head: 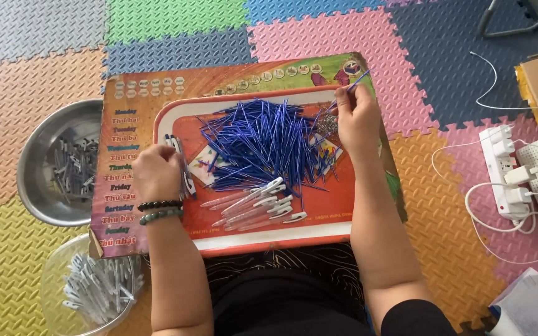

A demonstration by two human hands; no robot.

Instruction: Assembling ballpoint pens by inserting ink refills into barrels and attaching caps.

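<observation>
- Your left hand is closed around a small bunch of pen barrels, held upright over the tray's left edge.
- Your right hand pinches one blue refill between the fingertips, lifted just above the small pile of springs.
- The blue refill heap fills the middle of the orange tray; assembled clear pens lie just in front of it.
- Risk: the bunch is loose, so tilting your left wrist could let barrels slip into the heap.
- Risk: your right forearm sits close to the heap, so a sweep could scatter refills onto the foam mat.
- The steel bowl of grey parts sits well left.
</observation>
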